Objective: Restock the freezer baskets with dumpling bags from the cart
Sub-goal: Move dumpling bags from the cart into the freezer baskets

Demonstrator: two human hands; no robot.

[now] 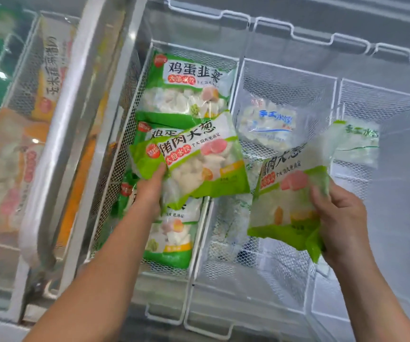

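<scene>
An open chest freezer fills the view, its white wire baskets (pixel 200 238) set side by side, with a closed glass lid (pixel 58 134) on the left over orange bags (pixel 4 169). The left basket holds green dumpling bags; the far one (pixel 186 87) reads 鸡蛋韭菜, and more lie beneath and nearer. The left hand (pixel 151 186) grips a green bag (pixel 194 159) by its left edge, fingers curled under and thumb on top; it hangs tilted over that basket and reads 猪肉大葱 and 大馅水饺. The right hand (pixel 339 218) pinches a second green bag (pixel 290 196) at its right edge, over the middle basket; its print, blurred, also looks like 猪肉大葱. Far in the middle basket sits a clear bag (pixel 270 122) with blue 手工水饺. Another clear bag (pixel 357 141), lettered in green, stands in the right basket.
</scene>
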